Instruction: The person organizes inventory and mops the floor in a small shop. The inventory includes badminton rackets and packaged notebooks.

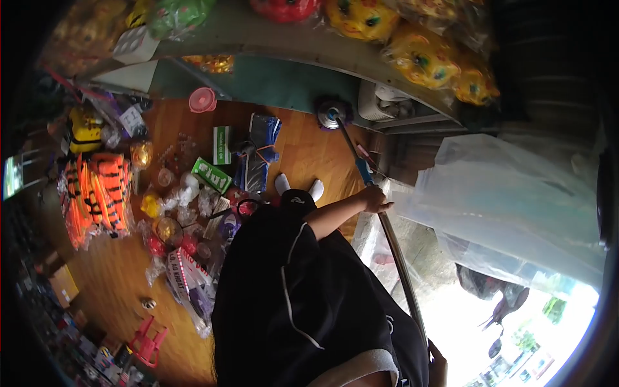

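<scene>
A mop with a long metal handle slants across the right of the view. Its round head rests on the wooden floor by the edge of a green surface. My left hand is wrapped round the handle below its blue part, the arm reaching across my body. At the handle's upper end, my right hand is closed round it, partly hidden by my dark shirt. My feet in white socks stand on the floor behind the mop head.
Bagged orange striped goods, green boxes, a dark blue package and plastic bags lie to the left. A pink stool stands at lower left. Yellow bagged figures sit on a shelf above. Translucent sheeting hangs at right.
</scene>
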`<state>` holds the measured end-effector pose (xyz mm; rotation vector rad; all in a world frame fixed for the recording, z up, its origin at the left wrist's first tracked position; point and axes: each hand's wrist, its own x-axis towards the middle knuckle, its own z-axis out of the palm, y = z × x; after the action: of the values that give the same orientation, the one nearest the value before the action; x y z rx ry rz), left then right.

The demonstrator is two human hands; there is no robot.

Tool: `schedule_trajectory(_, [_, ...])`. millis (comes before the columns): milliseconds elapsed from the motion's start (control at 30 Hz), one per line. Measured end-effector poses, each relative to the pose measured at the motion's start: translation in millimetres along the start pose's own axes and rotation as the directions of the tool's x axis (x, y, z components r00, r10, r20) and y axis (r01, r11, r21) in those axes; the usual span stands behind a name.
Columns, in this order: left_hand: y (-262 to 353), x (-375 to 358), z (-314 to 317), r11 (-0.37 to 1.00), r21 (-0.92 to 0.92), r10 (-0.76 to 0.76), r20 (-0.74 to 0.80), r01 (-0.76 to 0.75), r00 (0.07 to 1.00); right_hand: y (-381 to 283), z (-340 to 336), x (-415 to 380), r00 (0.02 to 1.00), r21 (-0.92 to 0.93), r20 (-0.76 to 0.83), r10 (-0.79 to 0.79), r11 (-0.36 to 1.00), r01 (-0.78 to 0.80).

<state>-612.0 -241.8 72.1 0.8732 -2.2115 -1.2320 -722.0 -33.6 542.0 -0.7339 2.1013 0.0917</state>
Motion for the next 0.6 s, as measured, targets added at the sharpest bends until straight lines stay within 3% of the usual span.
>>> schedule_trajectory(33, [-3.1,-3.8,-7.2,1.0,0.001,-0.006,-0.048,0.006,0.999,-5.8,-3.7,2.0,1.0,0.038,0.003,-0.016,0.999,0.016])
schedule_trajectory(67, [-1.5,-10.3,-22.4,0.999,-0.023,-0.048,-0.029,0.047,0.998,-9.5,-8.2,6.2,0.998,-0.148,0.009,-0.067,0.987,0.068])
schedule_trajectory(133, [-15.5,-22.6,-35.0,0.997,0.014,-0.069,-0.071,0.07,0.995,-25.5,-11.0,12.5,0.992,-0.226,0.042,-0.115,0.967,0.122])
schedule_trajectory(267, [-38.5,-57.7,-67.6,0.983,0.109,-0.126,-0.16,0.144,0.979,-63.1,-10.1,30.0,0.985,-0.288,0.136,-0.109,0.947,0.145])
schedule_trajectory(333, [-48.8,-76.2,-86.5,0.968,0.076,-0.22,-0.187,0.238,0.957,-80.6,-6.9,43.0,0.989,-0.398,0.139,0.043,0.917,0.016])
schedule_trajectory(400, [-48.4,-87.4,-104.1,0.977,0.025,-0.2,-0.246,0.213,0.948,-98.0,-1.2,53.3,0.983,-0.46,0.14,0.115,0.887,-0.039])
schedule_trajectory(433, [-49.1,-90.8,-110.9,0.973,-0.005,-0.223,-0.26,0.23,0.939,-101.0,2.2,56.2,0.985,-0.517,0.138,-0.105,0.84,0.162])
schedule_trajectory(467, [-50.4,-92.4,-118.5,0.969,-0.032,-0.243,-0.275,0.243,0.93,-96.0,9.2,57.8,0.899,-0.574,0.093,-0.428,0.715,0.4])
schedule_trajectory(600, [-57.4,-88.5,-122.2,0.969,0.029,-0.212,-0.406,0.244,0.889,-97.3,-4.1,65.4,0.973,-0.63,0.024,-0.228,0.753,0.192])
